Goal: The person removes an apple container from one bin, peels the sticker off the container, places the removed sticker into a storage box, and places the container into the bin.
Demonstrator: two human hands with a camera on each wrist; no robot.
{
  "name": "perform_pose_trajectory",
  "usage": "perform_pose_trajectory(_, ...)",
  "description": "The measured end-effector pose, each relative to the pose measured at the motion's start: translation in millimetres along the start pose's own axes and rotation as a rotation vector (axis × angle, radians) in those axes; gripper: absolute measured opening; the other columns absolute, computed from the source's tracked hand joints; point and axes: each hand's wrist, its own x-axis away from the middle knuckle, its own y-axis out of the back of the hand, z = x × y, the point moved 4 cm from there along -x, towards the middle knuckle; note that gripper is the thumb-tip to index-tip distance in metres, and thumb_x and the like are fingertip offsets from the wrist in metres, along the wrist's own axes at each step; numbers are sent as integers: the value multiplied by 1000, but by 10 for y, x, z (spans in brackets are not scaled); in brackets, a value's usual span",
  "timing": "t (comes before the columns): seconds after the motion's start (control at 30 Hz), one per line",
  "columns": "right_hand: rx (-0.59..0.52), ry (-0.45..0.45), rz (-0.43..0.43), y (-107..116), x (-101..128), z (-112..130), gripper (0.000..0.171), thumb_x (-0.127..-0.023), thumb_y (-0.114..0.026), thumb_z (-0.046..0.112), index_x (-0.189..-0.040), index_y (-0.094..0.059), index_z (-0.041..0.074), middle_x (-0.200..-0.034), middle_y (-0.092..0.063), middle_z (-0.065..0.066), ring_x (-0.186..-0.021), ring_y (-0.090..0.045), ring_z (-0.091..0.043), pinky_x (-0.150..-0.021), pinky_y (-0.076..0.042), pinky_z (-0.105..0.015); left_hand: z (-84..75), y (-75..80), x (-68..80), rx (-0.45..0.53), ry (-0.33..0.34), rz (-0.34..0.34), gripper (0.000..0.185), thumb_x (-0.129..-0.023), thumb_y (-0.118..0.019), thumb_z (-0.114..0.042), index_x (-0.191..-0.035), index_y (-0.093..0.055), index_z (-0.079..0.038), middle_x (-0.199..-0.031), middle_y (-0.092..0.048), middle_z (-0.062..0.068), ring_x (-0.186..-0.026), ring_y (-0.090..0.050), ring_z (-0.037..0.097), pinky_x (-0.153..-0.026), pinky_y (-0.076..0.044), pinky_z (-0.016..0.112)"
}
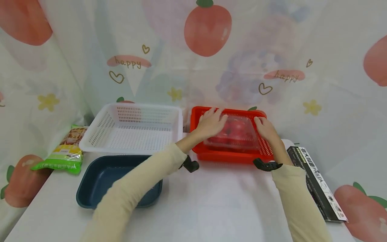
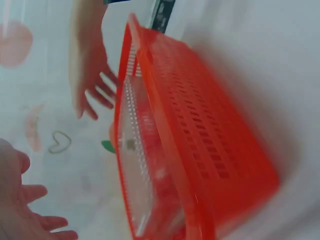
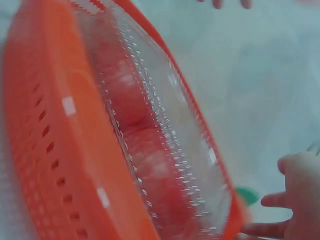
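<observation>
Clear lidded box of red food (image 1: 236, 133) lies in red basket (image 1: 229, 155), far right on tabletop (image 1: 211, 201). Our left hand (image 1: 210, 121) rests on box's left end, fingers spread almost flat; our right hand (image 1: 265, 129) lies at its right end, fingers extended; wrist views show both hands open beside basket, no firm grip evident. We judge step: box being seated in or taken from basket. Next move needs even two-sided hold, level lift. White basket (image 1: 130, 129) sits left, blue tray (image 1: 99, 178) near it
</observation>
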Motion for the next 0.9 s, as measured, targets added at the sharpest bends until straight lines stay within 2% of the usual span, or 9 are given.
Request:
perform_pose_trajectory(0.07, 5, 77, -44, 53, 109, 92, 66, -104, -19, 44, -147, -28, -6, -145, -37, -31, -127, -40, -48, -110, -31, -64, 33, 131, 169, -72, -70, 60, 56, -101, -35, -46, -153, -27, -28, -160, -24, 7, -147, -24, 28, -119, -17, 58)
perform_pose_trajectory(0.17, 22, 174, -61, 63, 374, 238, 64, -104, -26, 44, -148, -29, -2, -145, -40, -29, -127, -41, -47, -105, -35, -67, 187, 251, 496, -182, -135, 93, 60, -100, -39, -50, -154, -24, -30, -160, -24, 7, -148, -22, 29, -118, -16, 61)
perform_pose_trajectory(0.27, 53, 255, -70, -52, 732, 358, 63, -103, -33, 44, -150, -30, 2, -146, -39, -26, -131, -37, -45, -103, -36, -68, 380, 314, 907, -274, -169, 92, 64, -97, -45, -52, -154, -24, -31, -160, -25, 6, -148, -22, 29, -118, -15, 62)
perform_pose_trajectory(0.37, 113, 338, -121, -263, 1153, 447, 59, -101, -43, 40, -148, -36, 5, -145, -42, -24, -131, -38, -43, -102, -36, -68, 526, 362, 1385, -322, -175, 108, 67, -94, -48, -55, -153, -25, -34, -162, -22, 2, -150, -17, 28, -119, -14, 61)
perform_pose_trajectory(0.5, 233, 383, -171, -573, 1686, 532, 60, -95, -54, 39, -147, -41, 11, -146, -42, -21, -132, -39, -41, -103, -33, -70, 635, 406, 2013, -363, -197, 120, 67, -93, -45, -61, -153, -24, -37, -163, -20, 0, -151, -13, 29, -118, -12, 64)
perform_pose_trajectory(0.63, 303, 346, -119, -838, 2042, 565, 68, -92, -54, 50, -150, -36, 19, -153, -36, -17, -138, -32, -39, -107, -27, -70, 741, 396, 2526, -411, -226, 75, 66, -93, -45, -62, -151, -30, -35, -162, -25, 4, -149, -20, 36, -112, -20, 69)
perform_pose_trajectory(0.7, 318, 336, -94, -926, 2151, 572, 70, -92, -53, 54, -151, -35, 23, -154, -34, -15, -140, -30, -38, -108, -24, -71, 803, 367, 2698, -433, -219, 51, 67, -92, -46, -63, -150, -33, -33, -161, -27, 6, -147, -24, 39, -109, -25, 70)
perform_pose_trajectory(0.77, 332, 335, -81, -983, 2220, 580, 71, -91, -53, 57, -151, -35, 24, -155, -34, -14, -141, -29, -37, -109, -22, -70, 862, 330, 2806, -436, -205, 28, 66, -92, -47, -63, -149, -37, -32, -159, -31, 7, -145, -28, 41, -106, -29, 71)
perform_pose_trajectory(0.9, 350, 345, -67, -1029, 2266, 609, 72, -89, -53, 59, -151, -35, 27, -156, -34, -12, -142, -28, -36, -110, -20, -70, 944, 255, 2884, -441, -176, 22, 66, -92, -46, -64, -149, -37, -33, -158, -34, 8, -144, -30, 41, -104, -31, 71)
